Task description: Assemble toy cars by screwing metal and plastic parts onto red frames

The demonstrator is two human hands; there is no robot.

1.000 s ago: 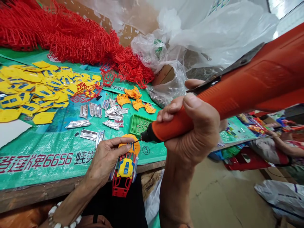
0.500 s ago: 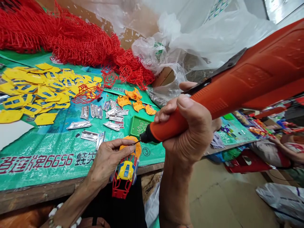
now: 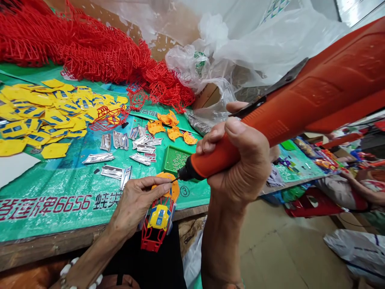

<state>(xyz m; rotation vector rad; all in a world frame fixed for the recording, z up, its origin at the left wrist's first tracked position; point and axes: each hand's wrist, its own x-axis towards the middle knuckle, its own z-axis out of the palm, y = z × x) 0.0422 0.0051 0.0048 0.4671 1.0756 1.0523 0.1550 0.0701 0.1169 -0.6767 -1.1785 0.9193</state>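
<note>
Since a second ago my left hand (image 3: 135, 202) has edged toward the driver (image 3: 288, 108); it clamps the toy (image 3: 160, 216) nearside of the tray (image 3: 169, 160), my right hand (image 3: 240, 160) wrapped round the driver.

Toy car (image 3: 160, 216): open red frame, yellow-and-blue panel facing up, silvery sides, orange piece (image 3: 174, 193) at far end; red end toward wearer. Power screwdriver (image 3: 293, 106): orange-red, black nose, slanting down leftward, thin bit over orange piece; contact unclear.
</note>
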